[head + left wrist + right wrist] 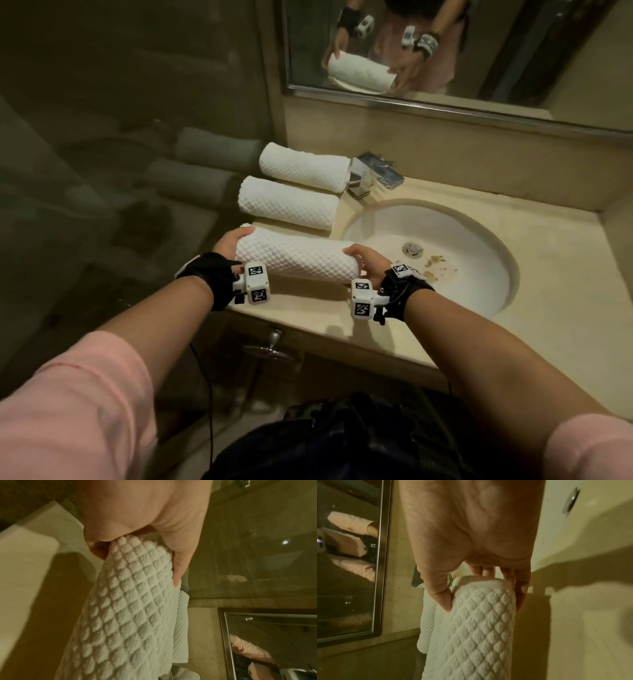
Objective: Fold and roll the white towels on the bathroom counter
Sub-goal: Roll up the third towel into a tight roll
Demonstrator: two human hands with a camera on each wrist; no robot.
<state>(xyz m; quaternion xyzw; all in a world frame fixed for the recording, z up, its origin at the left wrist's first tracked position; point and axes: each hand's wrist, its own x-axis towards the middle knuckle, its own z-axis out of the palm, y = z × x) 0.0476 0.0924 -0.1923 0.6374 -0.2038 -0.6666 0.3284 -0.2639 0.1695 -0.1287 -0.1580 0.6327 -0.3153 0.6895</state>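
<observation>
A white waffle-textured rolled towel [298,260] lies crosswise at the counter's front left, held at both ends. My left hand [233,241] grips its left end, thumb on one side and fingers curled round the other [137,563]. My right hand [363,262] grips the right end, thumb and fingers spread round the roll [481,573]. Both wrist views show the towel [128,615] [479,628] stretching away from the palm. Whether it rests on the counter or hangs just above it, I cannot tell. Two more rolled towels [287,202] [305,169] lie side by side behind it.
The beige stone counter [308,308] ends at a glass partition on the left. A round white sink [445,246] with some debris near its drain sits right of the towels. A chrome faucet [373,174] stands behind it. A framed mirror [445,51] hangs above.
</observation>
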